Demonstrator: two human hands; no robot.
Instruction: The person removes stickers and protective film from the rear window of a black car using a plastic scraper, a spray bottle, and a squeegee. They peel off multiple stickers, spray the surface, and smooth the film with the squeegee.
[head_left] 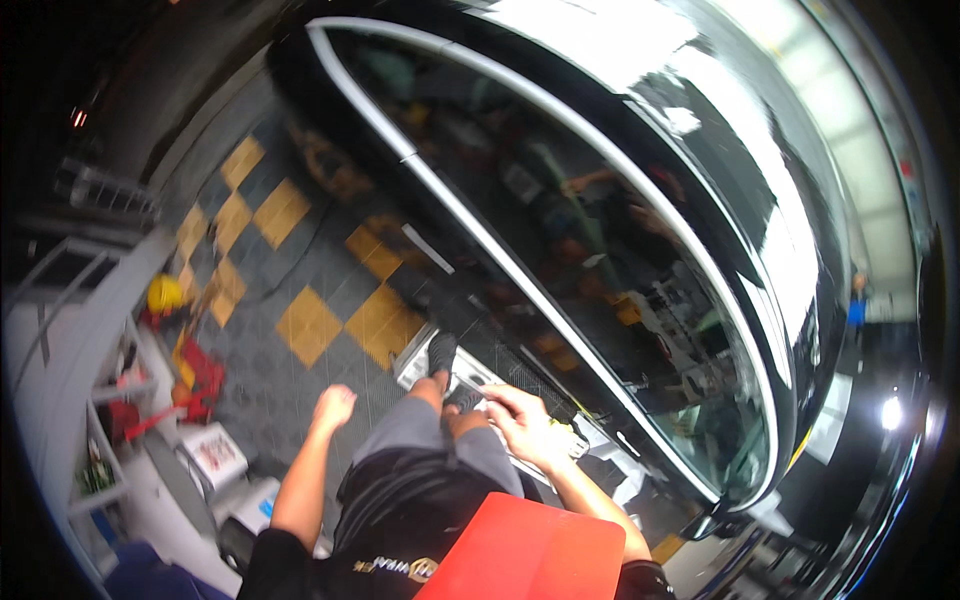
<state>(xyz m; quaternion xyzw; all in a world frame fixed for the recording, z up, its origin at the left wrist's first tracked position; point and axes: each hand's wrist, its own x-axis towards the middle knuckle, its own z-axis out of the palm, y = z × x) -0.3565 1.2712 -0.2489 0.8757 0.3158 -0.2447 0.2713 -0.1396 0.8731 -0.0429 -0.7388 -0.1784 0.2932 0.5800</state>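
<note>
My left hand (335,406) hangs over the tiled floor at my left side. Its fingers are curled in, and nothing shows in them. In front of my waist, my right hand (522,427) has thumb and fingers pinched together. A thin pale strip (467,381) seems to stick out from the fingertips, too small and blurred to name. To the right of that hand stands a glossy black car (690,170). Pale trim (510,265) frames its dark side windows (570,220), which neither hand touches.
I stand on a low white platform (410,365). A red flat panel (540,550) blocks part of the view before my chest. On the left are white shelves (105,470), a red tool or stand (200,380) and a yellow round object (165,293). The floor (255,345) has grey and yellow tiles.
</note>
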